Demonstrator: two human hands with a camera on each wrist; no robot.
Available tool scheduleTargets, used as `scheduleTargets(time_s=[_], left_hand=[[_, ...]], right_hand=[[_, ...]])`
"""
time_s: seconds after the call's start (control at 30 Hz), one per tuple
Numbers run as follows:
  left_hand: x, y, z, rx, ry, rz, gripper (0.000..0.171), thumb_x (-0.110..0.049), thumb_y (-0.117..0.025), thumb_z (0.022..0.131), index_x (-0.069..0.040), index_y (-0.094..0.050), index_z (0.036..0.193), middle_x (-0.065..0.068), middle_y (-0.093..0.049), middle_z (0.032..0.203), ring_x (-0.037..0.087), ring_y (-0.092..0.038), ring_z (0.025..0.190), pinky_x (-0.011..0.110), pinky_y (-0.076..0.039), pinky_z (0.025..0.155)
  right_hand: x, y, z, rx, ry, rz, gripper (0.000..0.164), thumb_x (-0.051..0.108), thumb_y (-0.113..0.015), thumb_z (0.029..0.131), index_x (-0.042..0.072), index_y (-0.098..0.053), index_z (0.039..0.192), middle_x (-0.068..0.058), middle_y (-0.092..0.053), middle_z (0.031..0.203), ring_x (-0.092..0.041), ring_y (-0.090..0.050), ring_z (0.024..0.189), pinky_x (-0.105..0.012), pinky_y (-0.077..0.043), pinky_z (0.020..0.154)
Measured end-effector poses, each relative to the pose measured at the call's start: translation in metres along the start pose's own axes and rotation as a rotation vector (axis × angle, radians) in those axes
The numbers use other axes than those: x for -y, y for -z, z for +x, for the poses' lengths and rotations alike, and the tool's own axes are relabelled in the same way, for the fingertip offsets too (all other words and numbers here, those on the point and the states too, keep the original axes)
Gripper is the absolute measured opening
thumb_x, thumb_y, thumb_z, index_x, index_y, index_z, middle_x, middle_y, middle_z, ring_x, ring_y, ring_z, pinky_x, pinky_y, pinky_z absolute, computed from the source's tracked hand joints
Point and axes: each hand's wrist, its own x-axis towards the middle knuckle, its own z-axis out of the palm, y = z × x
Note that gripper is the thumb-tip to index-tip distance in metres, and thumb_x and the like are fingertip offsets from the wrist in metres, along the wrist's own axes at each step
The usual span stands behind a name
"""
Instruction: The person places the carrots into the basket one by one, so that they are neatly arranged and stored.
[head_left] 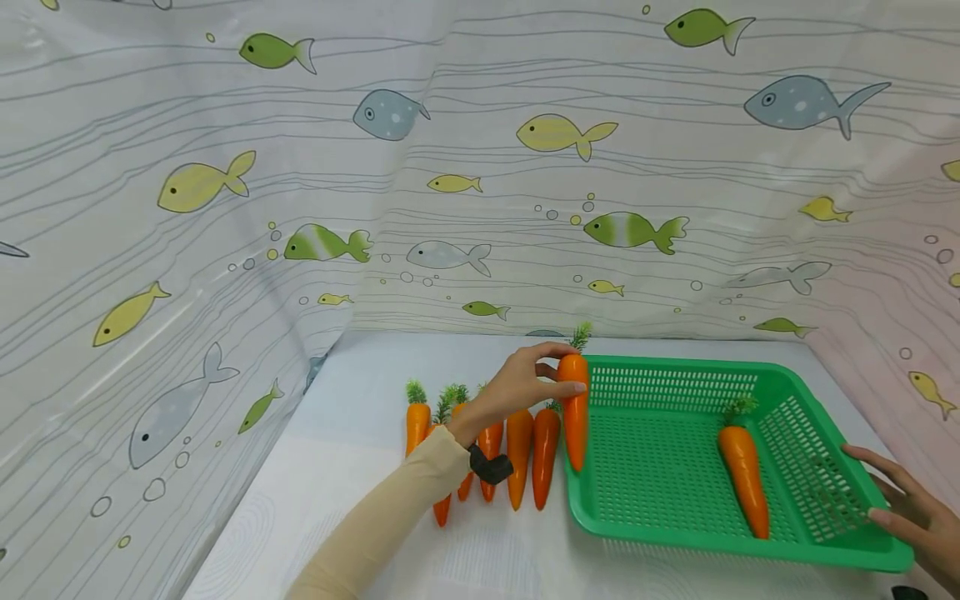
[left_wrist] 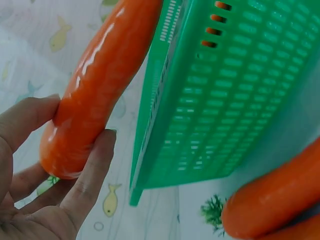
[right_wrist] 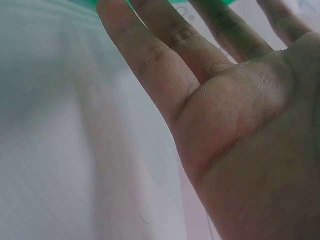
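My left hand point(head_left: 517, 385) pinches an orange toy carrot point(head_left: 575, 417) with a green leafy top near its thick end. The carrot hangs tip down at the left rim of a green plastic basket point(head_left: 675, 546). The left wrist view shows thumb and fingers around the carrot point(left_wrist: 100, 85), beside the basket's slotted wall point(left_wrist: 215, 110). Inside the basket, toward its right, lies one carrot point(head_left: 744, 479). At the basket's right rim is my right hand point(head_left: 915, 512), fingertips right at the edge. In the right wrist view its fingers point(right_wrist: 160, 65) extend fairly straight toward the green rim.
Several more carrots point(head_left: 519, 458) lie in a row on the white table point(head_left: 337, 467), left of the basket, partly hidden by my left forearm. A fish-patterned sheet point(head_left: 480, 250) hangs behind the table and along its sides.
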Motion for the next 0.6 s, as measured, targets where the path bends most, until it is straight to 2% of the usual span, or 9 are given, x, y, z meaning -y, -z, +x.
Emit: scheduleTargets(time_s=[0.1,0.23,0.4,0.6], left_hand=[[-0.002,-0.008,0.007,0.014,-0.003,0.012,0.053,-0.031,-0.080,0.092,-0.024,-0.061,0.141,-0.008,-0.061,0.131,0.013,-0.068,0.103,0.052,-0.058,0.089],[-0.005,-0.019,0.018,0.029,-0.014,0.047,0.049,-0.032,-0.080,0.092,-0.027,-0.062,0.138,-0.009,-0.058,0.131,0.012,-0.067,0.102,0.043,-0.060,0.083],[-0.008,-0.032,0.030,0.053,-0.025,0.039,0.049,-0.032,-0.081,0.091,-0.026,-0.064,0.136,-0.008,-0.059,0.128,0.011,-0.067,0.101,0.032,-0.059,0.078],[-0.011,-0.046,0.043,0.081,-0.055,0.024,0.052,-0.028,-0.084,0.089,-0.023,-0.064,0.136,-0.011,-0.060,0.125,0.011,-0.067,0.098,0.031,-0.060,0.078]], right_hand=[[0.001,0.001,0.000,0.022,0.036,0.065,0.081,-0.014,-0.039,0.103,0.023,-0.005,0.167,0.022,-0.019,0.150,0.017,-0.044,0.118,-0.031,-0.060,0.068],[0.004,0.004,0.001,0.066,0.084,0.181,0.079,-0.017,-0.034,0.102,0.016,-0.003,0.167,0.018,-0.014,0.156,0.014,-0.045,0.123,-0.032,-0.060,0.070],[0.004,0.005,0.003,0.075,0.129,0.188,0.078,-0.021,-0.033,0.101,0.009,-0.001,0.165,0.017,-0.013,0.159,0.014,-0.039,0.127,-0.029,-0.059,0.070],[0.003,0.005,0.003,0.075,0.142,0.189,0.079,-0.022,-0.033,0.100,0.010,-0.003,0.166,0.018,-0.013,0.159,0.015,-0.038,0.128,-0.028,-0.058,0.071]])
